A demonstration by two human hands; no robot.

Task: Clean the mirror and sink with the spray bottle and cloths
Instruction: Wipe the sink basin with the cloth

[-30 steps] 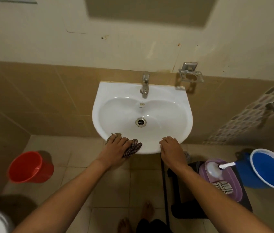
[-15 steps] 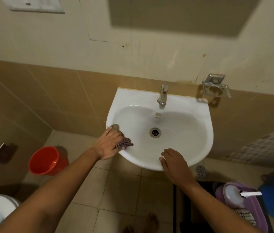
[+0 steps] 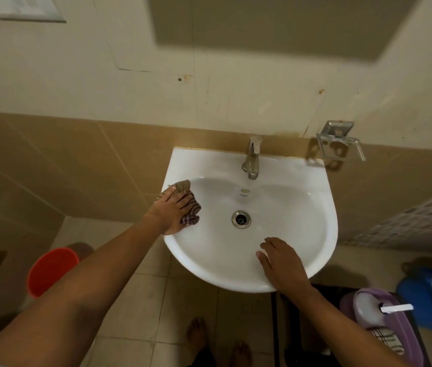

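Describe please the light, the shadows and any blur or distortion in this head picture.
Head view: warm, dim light from above; a large dark shadow lies on the wall over the sink; the metal holder casts a shadow to its left; wide-angle bending curves the tile lines; the left hand on the checked cloth looks slightly soft.

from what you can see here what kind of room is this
Most likely a small home bathroom: a white ceramic wall-hung sink with a metal tap, tan wall tiles, and a red plastic bucket on the floor.
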